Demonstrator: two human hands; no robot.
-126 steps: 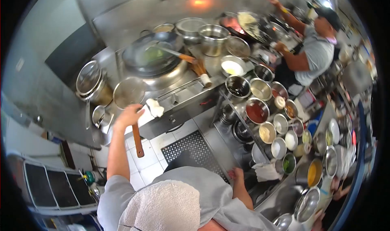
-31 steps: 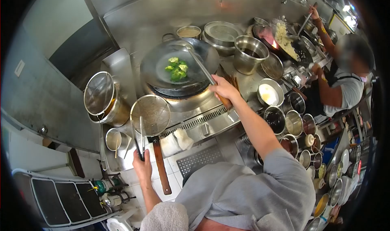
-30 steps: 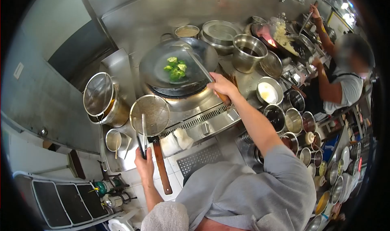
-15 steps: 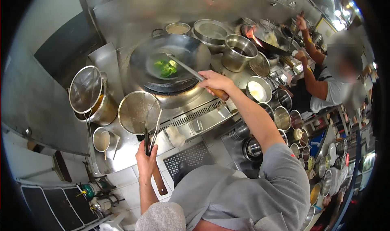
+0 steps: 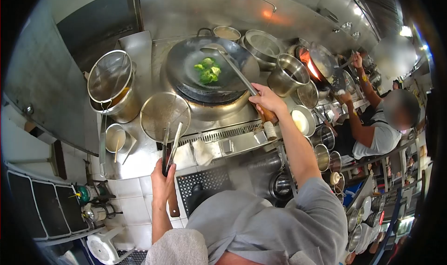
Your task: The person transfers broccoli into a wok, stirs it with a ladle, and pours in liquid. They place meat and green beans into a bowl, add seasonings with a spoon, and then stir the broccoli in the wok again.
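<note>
Your right hand is wrapped around the wooden handle of a long ladle, fingers pressed together on the grip; the ladle's bowl reaches into the big wok at 12 o'clock. That wok holds one small heap of green broccoli, lying near its middle. Your left hand, low at 7 o'clock, pinches a pair of metal tongs, whose two arms point up toward the round wire skimmer resting just below the wok; what lies in its mesh cannot be made out.

At 10 o'clock a steel stockpot holds yellowish liquid, with a second mesh strainer resting tilted on its rim. Below it, a small cup has a stick standing in it. At 1 o'clock three steel vessels show: a small pot of pale broth, a wide empty-looking bowl, and a deep pot with dark liquid. A bowl with pale yellow contents sits on the tabletop just right of your forearm.

At 3 o'clock, another person works a second wok over an open flame.
</note>
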